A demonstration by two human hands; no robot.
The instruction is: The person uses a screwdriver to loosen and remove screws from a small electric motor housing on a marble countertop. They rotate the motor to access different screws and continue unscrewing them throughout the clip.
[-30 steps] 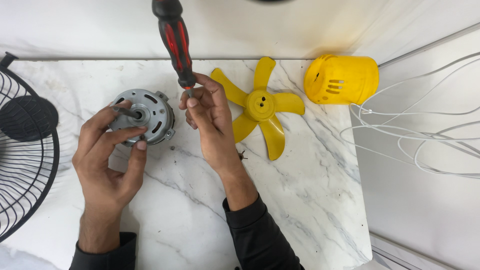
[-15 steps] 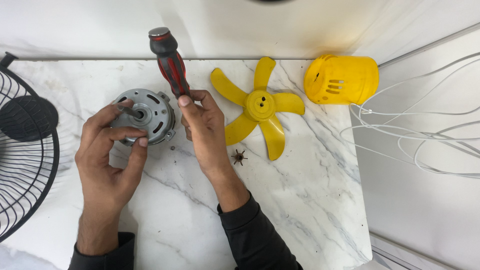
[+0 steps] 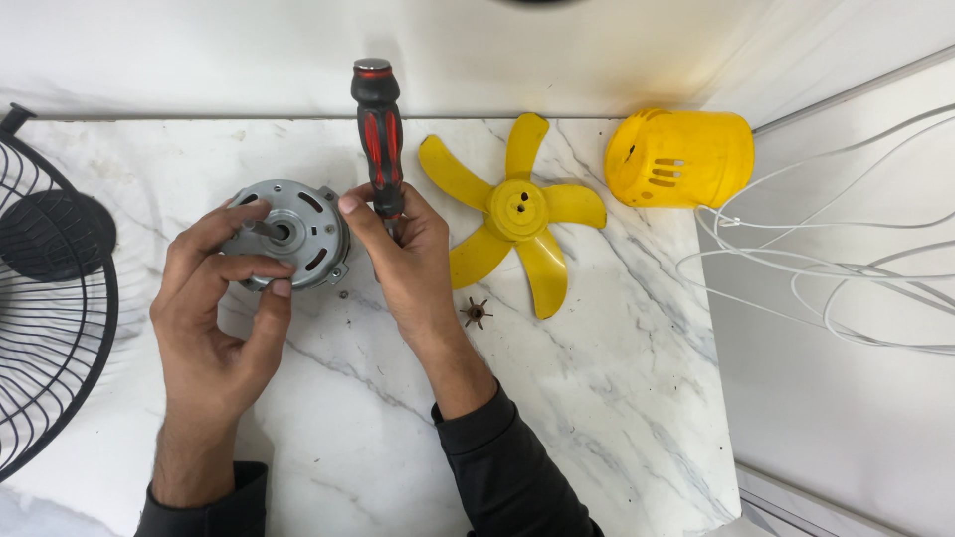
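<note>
Black wire fan guard (image 3: 50, 298) sat way off past your left hand (image 3: 214, 318), which pinched the grey motor (image 3: 293, 234). Yellow blade (image 3: 517, 214) lay beside your right hand (image 3: 403, 259), curled tight around the red-black screwdriver (image 3: 380, 129), touching the motor's edge.

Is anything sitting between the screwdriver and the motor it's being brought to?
Nothing visible does. The right hand holds the screwdriver upright right beside the motor, which the left hand grips. The screwdriver's tip is hidden behind the fingers. The yellow fan blade lies off to the other side.
</note>
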